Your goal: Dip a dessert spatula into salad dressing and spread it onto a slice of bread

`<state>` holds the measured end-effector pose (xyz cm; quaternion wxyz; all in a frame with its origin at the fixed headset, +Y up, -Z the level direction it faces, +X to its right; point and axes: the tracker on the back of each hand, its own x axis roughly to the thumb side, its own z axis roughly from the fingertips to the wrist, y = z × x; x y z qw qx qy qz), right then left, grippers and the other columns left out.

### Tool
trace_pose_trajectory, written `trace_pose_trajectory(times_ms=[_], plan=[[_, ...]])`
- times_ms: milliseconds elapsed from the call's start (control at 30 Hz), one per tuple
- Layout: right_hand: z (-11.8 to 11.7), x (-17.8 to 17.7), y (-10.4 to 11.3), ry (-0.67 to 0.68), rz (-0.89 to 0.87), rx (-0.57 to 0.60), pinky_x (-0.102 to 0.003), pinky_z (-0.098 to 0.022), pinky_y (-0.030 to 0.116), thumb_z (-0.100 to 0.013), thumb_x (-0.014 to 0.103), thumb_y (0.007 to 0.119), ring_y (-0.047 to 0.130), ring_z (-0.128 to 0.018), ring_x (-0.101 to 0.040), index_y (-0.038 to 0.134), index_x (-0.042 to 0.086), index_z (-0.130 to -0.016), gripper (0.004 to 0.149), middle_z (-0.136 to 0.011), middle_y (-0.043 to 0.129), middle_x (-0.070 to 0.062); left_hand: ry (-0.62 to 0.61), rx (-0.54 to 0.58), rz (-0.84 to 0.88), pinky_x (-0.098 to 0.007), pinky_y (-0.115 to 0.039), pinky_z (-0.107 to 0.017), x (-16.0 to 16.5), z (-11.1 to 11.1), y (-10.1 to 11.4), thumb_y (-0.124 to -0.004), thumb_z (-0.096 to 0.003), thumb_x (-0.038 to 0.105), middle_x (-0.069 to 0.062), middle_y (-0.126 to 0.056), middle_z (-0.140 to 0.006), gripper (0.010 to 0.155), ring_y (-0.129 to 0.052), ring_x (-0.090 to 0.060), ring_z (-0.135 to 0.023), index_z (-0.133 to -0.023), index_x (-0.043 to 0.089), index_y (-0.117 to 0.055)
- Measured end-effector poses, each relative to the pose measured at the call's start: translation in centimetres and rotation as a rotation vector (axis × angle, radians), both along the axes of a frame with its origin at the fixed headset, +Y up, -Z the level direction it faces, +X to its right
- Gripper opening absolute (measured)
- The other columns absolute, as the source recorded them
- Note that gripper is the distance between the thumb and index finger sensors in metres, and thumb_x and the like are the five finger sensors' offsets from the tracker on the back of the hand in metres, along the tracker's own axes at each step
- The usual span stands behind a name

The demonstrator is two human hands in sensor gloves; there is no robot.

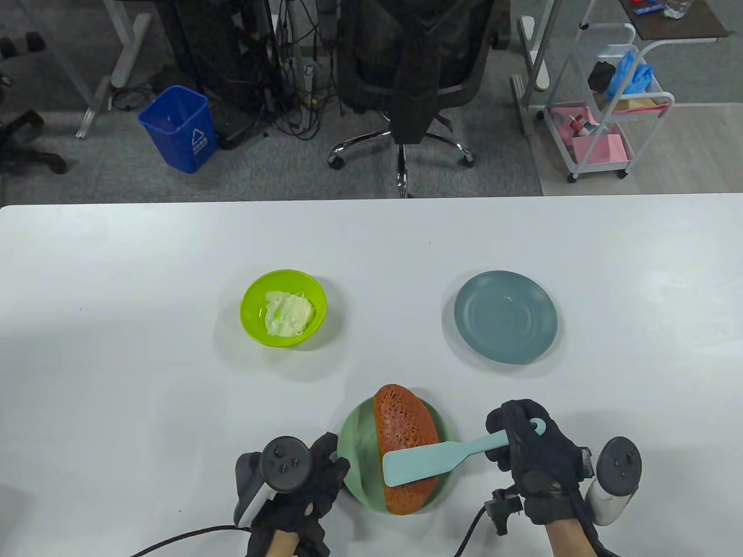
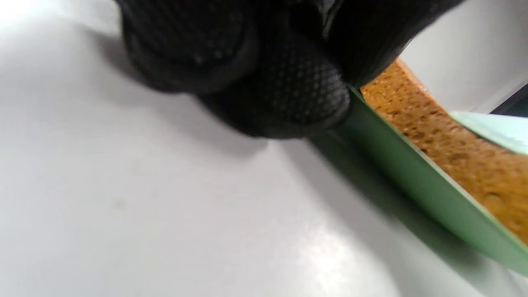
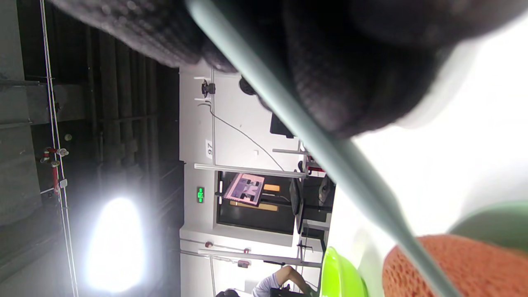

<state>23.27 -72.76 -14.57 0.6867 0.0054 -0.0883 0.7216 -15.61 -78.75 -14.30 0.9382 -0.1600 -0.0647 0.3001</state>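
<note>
A pale teal dessert spatula (image 1: 441,455) lies with its blade over the orange-brown bread slice (image 1: 403,426), which sits on a green plate (image 1: 357,441) near the table's front edge. My right hand (image 1: 525,449) grips the spatula's handle (image 3: 288,111). My left hand (image 1: 313,470) rests at the plate's left rim, its fingers (image 2: 284,90) touching the green plate edge (image 2: 412,173). A lime green bowl (image 1: 283,308) with pale creamy dressing (image 1: 288,312) stands farther back on the left. In the left wrist view the bread (image 2: 453,144) shows beyond the rim.
A grey-blue empty plate (image 1: 505,317) stands at the back right of the white table (image 1: 116,348). Cables trail from both gloves off the front edge. Beyond the table are an office chair (image 1: 406,69), a blue bin (image 1: 179,127) and a white cart (image 1: 603,104).
</note>
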Motion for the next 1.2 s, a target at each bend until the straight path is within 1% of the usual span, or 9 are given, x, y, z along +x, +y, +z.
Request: trace_pose_trajectory(times_ms=[300, 533, 700, 833, 900, 1000, 1067, 1167, 1200], plan=[[0.3, 2.7, 1.2, -0.073, 0.037, 0.017, -0.037, -0.013, 0.084, -0.061, 0.040, 0.076, 0.098, -0.025, -0.039, 0.079, 0.007, -0.076, 0.036, -0.067, 0.087, -0.020, 0.006, 0.002, 0.001, -0.028, -0.095, -0.028, 0.1, 0.1, 0.0, -0.080, -0.0614, 0.042, 0.005, -0.101, -0.064, 0.060, -0.109, -0.009, -0.035, -0.107, 0.005, -0.069], [0.3, 4.9, 1.1, -0.145, 0.020, -0.004, -0.038, -0.013, 0.083, -0.061, 0.039, 0.076, 0.097, -0.025, -0.040, 0.079, 0.007, -0.076, 0.036, -0.067, 0.087, -0.020, 0.007, 0.003, -0.002, -0.028, -0.095, -0.028, 0.1, 0.1, 0.0, -0.080, -0.0615, 0.042, 0.005, -0.101, -0.064, 0.059, -0.109, -0.008, -0.035, -0.107, 0.006, -0.070], [0.2, 5.4, 0.9, -0.142, 0.001, -0.023, -0.038, -0.014, 0.083, -0.061, 0.039, 0.076, 0.097, -0.026, -0.041, 0.079, 0.007, -0.077, 0.036, -0.068, 0.087, -0.020, 0.007, 0.003, -0.001, -0.028, -0.095, -0.028, 0.1, 0.1, 0.0, -0.080, -0.0614, 0.042, 0.005, -0.101, -0.064, 0.059, -0.109, -0.009, -0.035, -0.107, 0.006, -0.070], [0.2, 5.3, 0.9, -0.130, -0.016, -0.012, -0.038, -0.014, 0.083, -0.061, 0.041, 0.077, 0.097, -0.026, -0.040, 0.079, 0.008, -0.077, 0.036, -0.068, 0.087, -0.019, -0.007, 0.036, -0.045, -0.029, -0.095, -0.028, 0.1, 0.2, 0.3, -0.079, -0.0616, 0.042, 0.004, -0.101, -0.064, 0.059, -0.109, -0.010, -0.035, -0.107, 0.006, -0.071], [0.1, 5.1, 0.9, -0.119, -0.032, -0.010, -0.037, -0.014, 0.084, -0.061, 0.041, 0.077, 0.097, -0.026, -0.039, 0.079, 0.009, -0.077, 0.037, -0.068, 0.087, -0.019, -0.012, 0.057, -0.070, -0.030, -0.095, -0.029, 0.0, 0.2, 0.6, -0.079, -0.0618, 0.043, 0.002, -0.101, -0.065, 0.059, -0.109, -0.012, -0.036, -0.107, 0.006, -0.071], [0.0, 5.0, 0.7, -0.104, -0.041, -0.007, -0.036, -0.013, 0.084, -0.060, 0.042, 0.078, 0.098, -0.025, -0.038, 0.079, 0.009, -0.077, 0.037, -0.067, 0.088, -0.018, -0.006, 0.104, -0.090, -0.035, -0.095, -0.033, -0.4, 0.5, 1.4, -0.076, -0.0627, 0.045, -0.002, -0.100, -0.071, 0.060, -0.110, -0.018, -0.043, -0.108, 0.005, -0.069], [0.0, 4.9, 0.6, -0.103, -0.045, -0.005, -0.036, -0.013, 0.085, -0.060, 0.043, 0.078, 0.098, -0.025, -0.038, 0.079, 0.011, -0.077, 0.036, -0.067, 0.088, -0.018, 0.004, 0.162, -0.121, -0.038, -0.094, -0.036, -0.6, 0.8, 2.1, -0.074, -0.0634, 0.046, -0.006, -0.099, -0.075, 0.062, -0.110, -0.022, -0.047, -0.109, 0.005, -0.068], [0.0, 4.8, 0.6, -0.095, -0.044, -0.001, -0.035, -0.013, 0.085, -0.060, 0.044, 0.079, 0.099, -0.026, -0.038, 0.079, 0.011, -0.077, 0.037, -0.067, 0.088, -0.018, 0.014, 0.279, -0.211, -0.040, -0.094, -0.037, -0.8, 1.4, 3.3, -0.070, -0.0638, 0.050, -0.007, -0.098, -0.078, 0.063, -0.110, -0.024, -0.050, -0.109, 0.007, -0.069], [-0.1, 4.7, 0.6, -0.090, -0.046, 0.002, -0.035, -0.014, 0.085, -0.059, 0.045, 0.080, 0.099, -0.026, -0.038, 0.079, 0.012, -0.077, 0.038, -0.068, 0.088, -0.018, 0.018, 0.312, -0.228, -0.042, -0.093, -0.041, -0.9, 1.7, 3.7, -0.068, -0.0638, 0.053, -0.009, -0.096, -0.082, 0.065, -0.109, -0.027, -0.055, -0.111, 0.008, -0.067]])
